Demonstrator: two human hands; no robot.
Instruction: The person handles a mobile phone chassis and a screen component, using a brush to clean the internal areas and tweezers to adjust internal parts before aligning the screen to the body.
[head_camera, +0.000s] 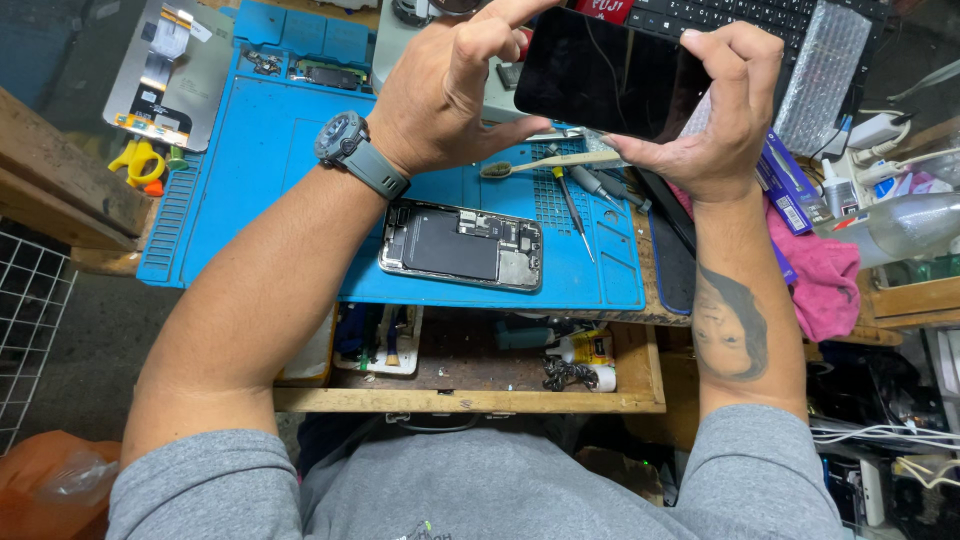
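Up above the table, both hands hold a black phone screen panel (612, 72) — glossy, rectangular, tilted a little. The left hand (440, 100) pinches its upper left corner, thumb under the lower edge; the grip is closed on the panel. The right hand (722, 120) clasps the right end, fingers curled over the top edge, so its grip holds the panel too. A grey wristwatch (350, 150) sits on the left wrist.

Below the hands, an opened phone body (462, 245) lies flat on a blue work mat (260, 170), its insides showing. Just beside it, toward the right, lie a toothbrush (545, 162) and a screwdriver (572, 205). At the mat's far left corner rests a grey flat panel with yellow and orange labels (165, 70). Right of the mat lie a pink cloth (820, 275) and a narrow purple box (785, 185). Under the table's edge an open wooden drawer (480, 365) holds small tools — and a little yellow-labelled bottle (590, 348).
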